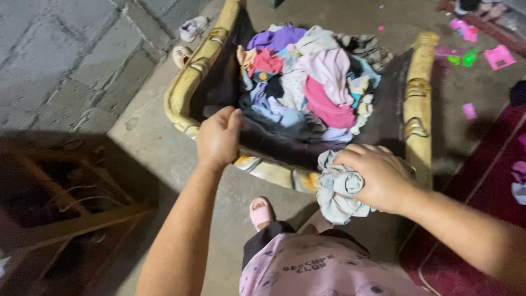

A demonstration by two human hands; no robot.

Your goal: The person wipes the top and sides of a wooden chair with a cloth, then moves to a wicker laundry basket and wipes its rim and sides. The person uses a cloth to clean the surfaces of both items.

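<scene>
From my seat I saw the right hand [378, 178] clenched around a bunched pale grey cloth [337, 192], the wad hanging over the front rim of the chair [419, 98] at about five o'clock in the view. The left hand [218, 137] was closed too, its fingers pinching the edge of a dark garment [285, 140] that lay across the seat at nine o'clock from the other hand. The two hands were well apart, with the dark garment spread between them.

Beyond the hands, toward twelve o'clock, a heap of clothes [307, 82] filled the seat: a pink piece, purple on top, pale blue and white mixed in, all touching and overlapping, so I could not tell where one ended. The yellow padded arms of the chair hemmed the heap in at ten and two o'clock.

At six o'clock, a foot in a pink slipper [260, 212] stood on the concrete floor [153, 142] just below the chair's front edge. A wooden frame [71, 214] sat in shadow at eight o'clock. Small shoes [189, 38] lay by the wall at eleven o'clock, and bright pink and green scraps [471, 52] were scattered on the floor at one o'clock. A red mat [482, 192] edged in at three o'clock.
</scene>
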